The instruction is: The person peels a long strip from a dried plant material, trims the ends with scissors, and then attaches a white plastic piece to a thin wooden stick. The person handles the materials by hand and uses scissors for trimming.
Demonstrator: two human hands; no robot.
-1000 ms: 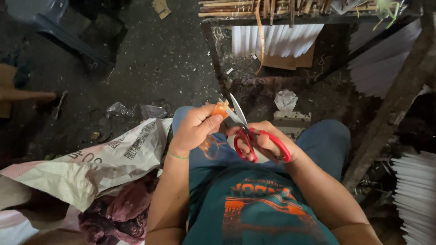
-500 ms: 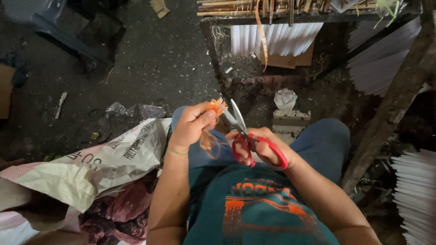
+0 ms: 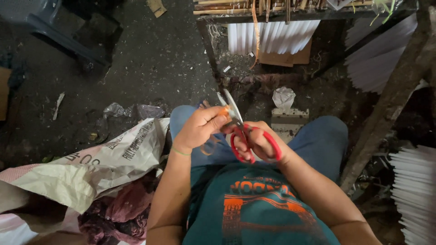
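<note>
A white woven sack (image 3: 91,168) with dark print lies on the floor, left of the knees. Over the lap, the left hand (image 3: 200,129) pinches a small orange piece (image 3: 224,110) — touching the red-handled scissors (image 3: 243,131) gripped by the right hand (image 3: 259,140).

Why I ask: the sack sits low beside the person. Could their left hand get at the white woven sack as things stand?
Probably yes: the sack lies beside the left arm, nothing between, though the left hand holds an orange piece.

Left hand (image 3: 200,129) pinched shut; right hand (image 3: 259,143) curled closed, forearms converging.
</note>
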